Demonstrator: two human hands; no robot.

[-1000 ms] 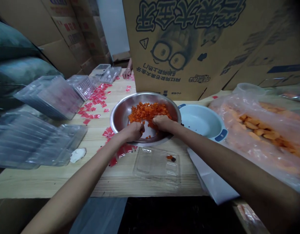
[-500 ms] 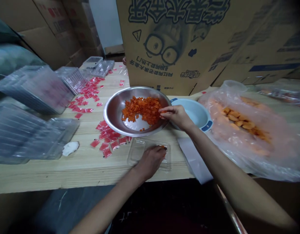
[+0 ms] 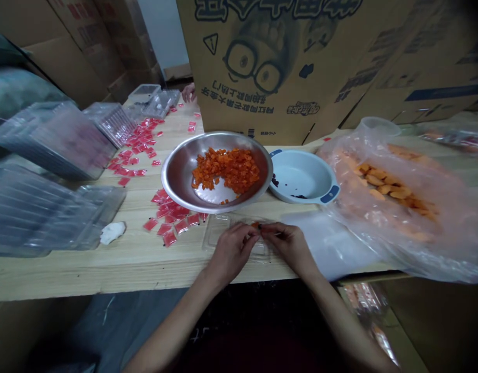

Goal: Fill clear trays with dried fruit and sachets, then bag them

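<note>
My left hand [image 3: 231,249] and my right hand [image 3: 286,244] meet over a small clear plastic tray [image 3: 219,232] at the table's near edge. Their fingertips pinch together around small orange pieces [image 3: 255,225] above the tray. Just beyond stands a steel bowl [image 3: 177,173] with a heap of diced orange cubes [image 3: 227,170]. To its right sits a pale blue bowl [image 3: 305,178] with a few dark bits inside.
Red sachets [image 3: 171,217] lie scattered left of the steel bowl. Stacks of clear trays [image 3: 48,140] fill the left side. A big plastic bag of orange fruit [image 3: 394,197] lies right. A large cardboard box [image 3: 285,67] stands behind. Another person's hand [image 3: 188,93] shows far back.
Both hands left the steel bowl: the left came down to the clear tray first, then the right followed from the bowl's rim. They now pinch together over the tray.
</note>
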